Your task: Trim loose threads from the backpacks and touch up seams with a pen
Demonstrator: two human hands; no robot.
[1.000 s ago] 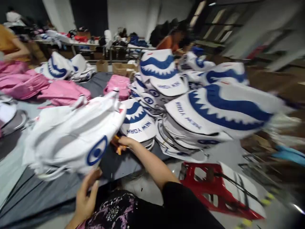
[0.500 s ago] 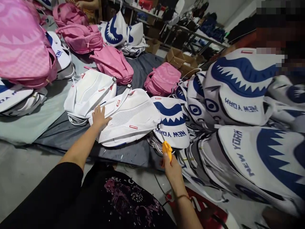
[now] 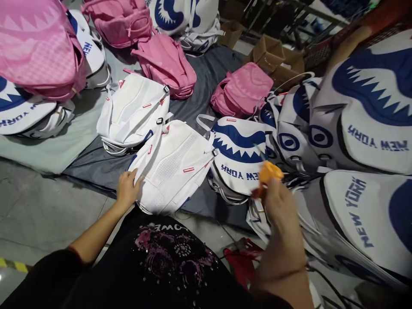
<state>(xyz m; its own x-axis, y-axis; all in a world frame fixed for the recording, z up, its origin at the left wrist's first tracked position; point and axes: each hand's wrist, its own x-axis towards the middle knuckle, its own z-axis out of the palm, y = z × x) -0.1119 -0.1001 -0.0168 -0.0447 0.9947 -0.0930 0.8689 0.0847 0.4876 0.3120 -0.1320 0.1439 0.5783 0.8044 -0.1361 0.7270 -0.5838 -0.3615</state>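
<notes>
A white backpack lies back side up on the dark cloth, its straps and mesh panel showing, its lower edge near my body. My left hand is closed on its left edge. Raised over the cloth's right side, my right hand is closed around an orange-handled tool with a thin tip; blur hides its exact kind. Behind the tool lies a white-and-blue backpack with shark teeth and NEW YORK lettering. Another white backpack rests just beyond the first, also straps up.
Pink backpacks lie along the far side and are piled at left. Several shark-print backpacks are heaped at right. Cardboard boxes stand behind. Another person's arm reaches in at upper right.
The near white backpack has turned and shifted towards my body with my left hand on its edge. My right hand has lifted the orange-handled tool away to the right. The view has tilted down.
</notes>
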